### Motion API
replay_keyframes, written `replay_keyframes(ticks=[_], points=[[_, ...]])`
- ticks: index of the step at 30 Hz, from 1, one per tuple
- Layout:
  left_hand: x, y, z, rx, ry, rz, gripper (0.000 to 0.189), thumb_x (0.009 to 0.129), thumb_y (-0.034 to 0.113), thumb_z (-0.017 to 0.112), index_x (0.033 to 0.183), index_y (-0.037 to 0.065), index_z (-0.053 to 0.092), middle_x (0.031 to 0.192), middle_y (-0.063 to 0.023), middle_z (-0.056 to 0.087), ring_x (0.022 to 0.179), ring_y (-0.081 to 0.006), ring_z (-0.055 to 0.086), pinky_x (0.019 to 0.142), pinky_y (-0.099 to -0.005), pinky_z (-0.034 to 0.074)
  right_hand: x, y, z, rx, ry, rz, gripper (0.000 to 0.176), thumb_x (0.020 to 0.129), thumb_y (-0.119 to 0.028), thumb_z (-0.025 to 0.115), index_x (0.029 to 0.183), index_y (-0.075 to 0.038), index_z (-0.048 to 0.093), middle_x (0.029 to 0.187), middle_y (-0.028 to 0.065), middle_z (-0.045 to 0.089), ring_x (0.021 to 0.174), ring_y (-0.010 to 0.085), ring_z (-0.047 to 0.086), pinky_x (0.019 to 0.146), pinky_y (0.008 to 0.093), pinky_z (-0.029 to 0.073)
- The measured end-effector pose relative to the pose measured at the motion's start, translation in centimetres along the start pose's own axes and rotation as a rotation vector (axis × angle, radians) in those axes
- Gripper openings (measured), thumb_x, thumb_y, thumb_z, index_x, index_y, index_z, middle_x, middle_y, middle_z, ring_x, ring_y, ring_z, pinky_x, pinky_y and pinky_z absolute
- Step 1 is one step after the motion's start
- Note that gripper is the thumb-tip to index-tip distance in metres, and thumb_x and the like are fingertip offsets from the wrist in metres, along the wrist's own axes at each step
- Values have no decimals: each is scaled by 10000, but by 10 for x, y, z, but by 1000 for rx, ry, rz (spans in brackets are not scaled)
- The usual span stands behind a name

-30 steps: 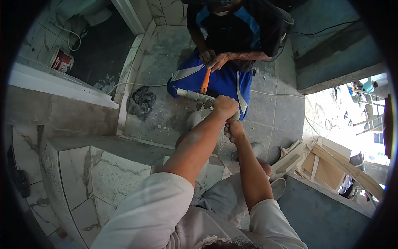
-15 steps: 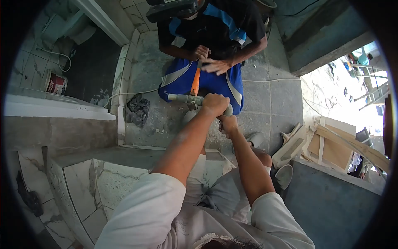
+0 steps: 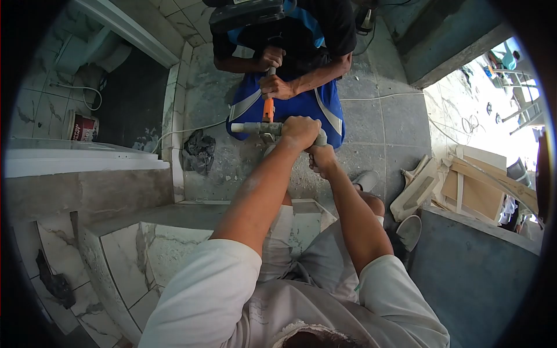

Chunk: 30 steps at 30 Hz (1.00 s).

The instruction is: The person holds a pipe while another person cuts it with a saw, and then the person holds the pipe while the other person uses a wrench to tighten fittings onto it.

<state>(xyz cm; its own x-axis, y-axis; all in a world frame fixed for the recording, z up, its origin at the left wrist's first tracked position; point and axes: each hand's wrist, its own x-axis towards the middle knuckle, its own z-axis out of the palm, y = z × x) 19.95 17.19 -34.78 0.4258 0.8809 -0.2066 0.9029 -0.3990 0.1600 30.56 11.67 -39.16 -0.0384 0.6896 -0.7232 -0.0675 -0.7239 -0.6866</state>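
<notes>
A grey-white pipe (image 3: 246, 127) with joined fittings lies sideways in front of me. My left hand (image 3: 301, 132) is wrapped over its right part, near an elbow fitting (image 3: 321, 138). Just below, my right hand (image 3: 321, 159) is closed around the part that runs down from that elbow; my fingers hide most of it. An orange pipe wrench (image 3: 268, 109) meets the pipe left of my left hand. A person facing me grips its handle with two hands, one hand (image 3: 277, 88) nearer the pipe and the other hand (image 3: 271, 58) higher up.
A crumpled dark plastic bag (image 3: 198, 152) lies on the dusty tiled floor. A thin cable (image 3: 383, 96) crosses behind the person. At right stand wooden boards (image 3: 478, 180) and a low grey wall (image 3: 464, 272); at left, a bucket (image 3: 83, 126) and a tiled ledge (image 3: 174, 246).
The other person's lower hand has gone from open beside the wrench to closed around its handle. My hands keep their hold on the pipe, and the view has shifted slightly.
</notes>
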Motion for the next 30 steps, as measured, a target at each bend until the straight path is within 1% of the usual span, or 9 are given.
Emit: replay_keyframes(ticks=[4, 6, 9, 13, 15, 19, 21, 27, 30], points=[[-2, 1, 4, 14, 3, -6, 132, 818, 154, 538, 892, 98, 632, 855, -119, 683, 824, -287, 678, 678, -424, 536, -2, 2, -1, -10, 19, 72, 152, 751, -80, 642, 674, -50, 515, 563, 22, 465, 427, 132, 449, 365, 294, 361], [-2, 1, 7, 22, -109, 26, 135, 820, 152, 533, 900, 101, 628, 863, -122, 681, 826, -294, 675, 689, -429, 533, -2, 7, -3, -21, 20, 94, 144, 744, -80, 641, 679, -41, 519, 562, 30, 475, 417, 141, 449, 365, 301, 357], [-9, 6, 18, -19, -32, -20, 140, 823, 155, 521, 906, 98, 619, 879, -130, 678, 833, -307, 671, 696, -435, 530, -3, 19, -5, -55, 39, -11, 159, 749, -86, 644, 662, -67, 512, 549, 23, 466, 421, 137, 456, 371, 291, 359], [-9, 2, 28, -57, -94, 8, 141, 834, 163, 501, 909, 97, 601, 872, -136, 672, 831, -322, 665, 692, -442, 528, 0, 25, -7, -69, 36, 61, 154, 745, -76, 644, 661, -60, 515, 536, 21, 461, 407, 140, 453, 367, 294, 351], [-7, 4, 28, -69, -74, 5, 139, 838, 162, 497, 908, 100, 600, 864, -133, 671, 824, -318, 666, 691, -443, 527, 5, 28, -7, -169, 78, 52, 145, 746, -71, 639, 665, -54, 520, 540, 25, 469, 406, 137, 450, 367, 295, 350], [-8, 2, 35, -66, -98, -4, 145, 847, 159, 481, 906, 94, 596, 862, -140, 668, 826, -321, 663, 695, -447, 525, 8, 28, -11, -67, 38, 78, 138, 748, -73, 633, 665, -43, 527, 531, 33, 469, 402, 142, 450, 370, 298, 353], [-6, 5, 36, -84, -88, -2, 148, 850, 155, 475, 908, 91, 595, 860, -143, 667, 826, -324, 662, 696, -449, 523, 6, 25, -12, -170, 45, 76, 131, 751, -81, 631, 676, -33, 534, 540, 39, 475, 409, 145, 452, 377, 300, 361], [0, 0, 41, -89, -100, 5, 164, 865, 144, 446, 906, 90, 596, 863, -157, 663, 825, -335, 656, 695, -459, 519, 8, 24, -11, -237, 68, 39, 134, 745, -88, 634, 670, -31, 540, 547, 48, 491, 408, 152, 456, 384, 311, 372], [3, 0, 42, -111, -87, -15, 163, 862, 146, 450, 908, 89, 595, 867, -159, 661, 833, -332, 655, 700, -460, 518, 11, 22, -13, -175, 57, 50, 138, 739, -86, 638, 665, -29, 537, 535, 49, 487, 400, 157, 458, 384, 314, 375]])
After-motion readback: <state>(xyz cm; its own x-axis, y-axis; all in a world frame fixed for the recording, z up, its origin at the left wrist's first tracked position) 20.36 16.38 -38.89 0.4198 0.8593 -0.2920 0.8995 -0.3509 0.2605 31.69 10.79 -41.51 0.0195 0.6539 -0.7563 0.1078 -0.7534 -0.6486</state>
